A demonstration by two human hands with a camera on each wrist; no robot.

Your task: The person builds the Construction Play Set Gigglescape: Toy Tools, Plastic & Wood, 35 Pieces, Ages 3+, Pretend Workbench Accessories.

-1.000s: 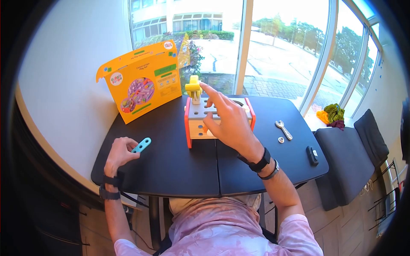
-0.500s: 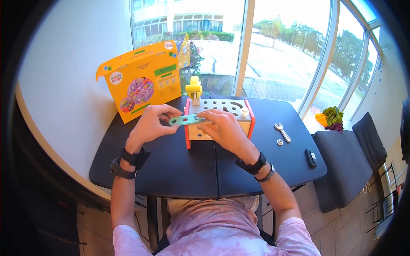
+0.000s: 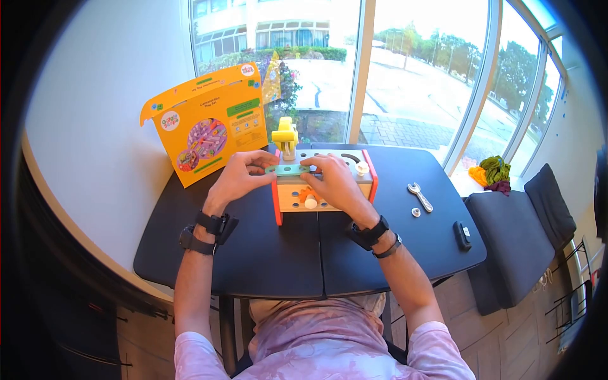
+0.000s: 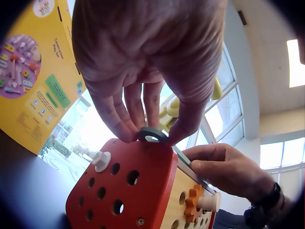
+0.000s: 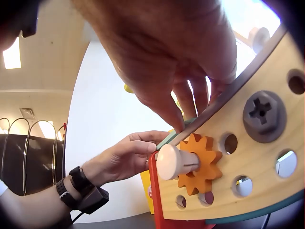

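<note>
A teal strip with holes [image 3: 288, 170] lies across the top front edge of the toy workbench [image 3: 350, 192]. My left hand [image 3: 235, 183] pinches its left end between thumb and fingers, by the red side panel [image 4: 131, 183]. At the other end, the thumb and fingers of my right hand [image 3: 337, 188] grip the strip. Below it on the wooden front sit an orange gear [image 5: 205, 162] with a white peg [image 5: 170, 162] through it, and a grey bolt head [image 5: 263, 116]. A yellow toy piece [image 3: 285, 134] stands upright at the bench top's back left.
The open yellow box [image 3: 244, 95] stands behind on the left. To the right on the black table [image 3: 253, 253] lie a toy wrench [image 3: 420, 197], a small white round piece [image 3: 416, 213] and a black object [image 3: 462, 235]. A white knob [image 3: 361, 168] sits on the bench's right.
My left hand has brought the teal strip from the table's left to the bench top. My right hand has left the yellow piece and taken hold of the strip's other end.
</note>
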